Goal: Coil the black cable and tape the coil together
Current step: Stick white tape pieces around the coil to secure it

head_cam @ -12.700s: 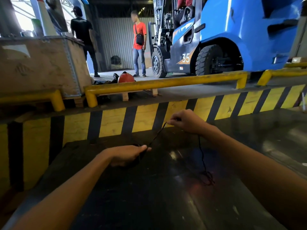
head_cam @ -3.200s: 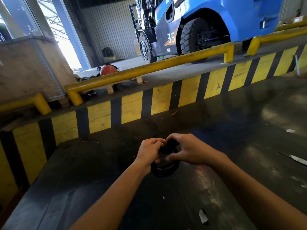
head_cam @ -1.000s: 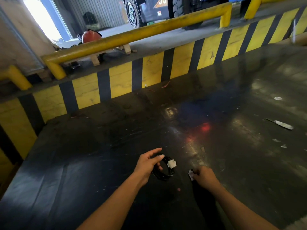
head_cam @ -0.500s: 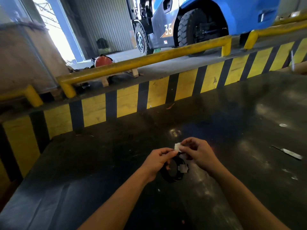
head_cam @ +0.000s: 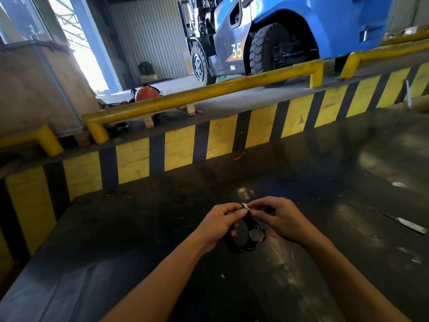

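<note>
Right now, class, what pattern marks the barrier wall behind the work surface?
Yellow and black vertical stripes on the barrier wall, head view.

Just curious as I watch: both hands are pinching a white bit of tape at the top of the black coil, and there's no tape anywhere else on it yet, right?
Not quite. The head view shows both hands, left hand and right hand, pinching the white tape piece atop the black coil, but another tape wrap already sits on its right side.
</note>
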A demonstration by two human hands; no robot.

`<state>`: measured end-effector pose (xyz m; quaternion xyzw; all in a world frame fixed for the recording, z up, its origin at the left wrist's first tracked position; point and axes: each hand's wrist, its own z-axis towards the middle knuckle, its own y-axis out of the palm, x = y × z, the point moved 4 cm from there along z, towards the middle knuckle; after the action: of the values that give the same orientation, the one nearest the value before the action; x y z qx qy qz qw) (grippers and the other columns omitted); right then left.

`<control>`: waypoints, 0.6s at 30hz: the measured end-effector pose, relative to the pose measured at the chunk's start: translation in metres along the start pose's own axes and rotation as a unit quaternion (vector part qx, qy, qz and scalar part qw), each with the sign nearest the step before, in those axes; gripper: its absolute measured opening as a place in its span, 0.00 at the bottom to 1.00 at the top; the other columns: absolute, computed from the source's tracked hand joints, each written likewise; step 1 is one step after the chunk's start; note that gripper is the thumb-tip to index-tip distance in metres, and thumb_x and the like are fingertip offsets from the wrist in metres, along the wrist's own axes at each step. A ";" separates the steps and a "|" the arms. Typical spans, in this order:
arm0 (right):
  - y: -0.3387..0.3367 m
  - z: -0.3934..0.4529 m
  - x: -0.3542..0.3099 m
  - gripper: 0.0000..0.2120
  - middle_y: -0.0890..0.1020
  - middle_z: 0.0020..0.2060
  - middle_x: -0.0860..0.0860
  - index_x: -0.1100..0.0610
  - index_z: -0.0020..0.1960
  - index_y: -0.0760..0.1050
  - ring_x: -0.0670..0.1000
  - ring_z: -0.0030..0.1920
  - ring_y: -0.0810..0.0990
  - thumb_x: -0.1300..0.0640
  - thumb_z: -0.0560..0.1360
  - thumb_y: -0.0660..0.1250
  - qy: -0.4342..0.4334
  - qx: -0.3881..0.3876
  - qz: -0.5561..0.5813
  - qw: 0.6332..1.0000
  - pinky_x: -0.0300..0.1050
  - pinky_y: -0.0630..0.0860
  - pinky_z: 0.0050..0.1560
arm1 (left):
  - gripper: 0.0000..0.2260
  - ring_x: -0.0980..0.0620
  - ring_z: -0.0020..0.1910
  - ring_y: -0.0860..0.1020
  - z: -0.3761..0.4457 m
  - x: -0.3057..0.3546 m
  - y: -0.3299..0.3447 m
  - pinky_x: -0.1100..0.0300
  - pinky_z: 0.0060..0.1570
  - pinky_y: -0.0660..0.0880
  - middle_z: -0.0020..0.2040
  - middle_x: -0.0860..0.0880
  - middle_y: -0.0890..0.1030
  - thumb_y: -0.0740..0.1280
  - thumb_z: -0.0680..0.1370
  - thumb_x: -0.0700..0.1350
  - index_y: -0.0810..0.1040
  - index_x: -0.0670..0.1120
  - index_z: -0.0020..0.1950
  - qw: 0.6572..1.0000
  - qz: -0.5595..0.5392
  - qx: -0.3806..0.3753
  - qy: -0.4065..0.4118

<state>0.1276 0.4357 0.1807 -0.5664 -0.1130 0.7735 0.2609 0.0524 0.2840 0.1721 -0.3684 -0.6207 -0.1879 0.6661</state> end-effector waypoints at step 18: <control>-0.008 0.015 0.019 0.11 0.80 0.42 0.57 0.50 0.51 0.68 0.45 0.30 0.82 0.66 0.77 0.62 0.125 0.194 0.310 0.922 0.35 0.78 0.30 | 0.09 0.56 0.28 0.72 -0.001 0.024 0.006 0.63 0.34 0.72 0.32 0.50 0.73 0.62 0.80 0.44 0.78 0.41 0.53 1.000 0.007 0.000 -0.002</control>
<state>0.1116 0.4543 0.1740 -0.6040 0.2536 0.7452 0.1250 0.0614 0.2924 0.1941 -0.3734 -0.6196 -0.1828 0.6658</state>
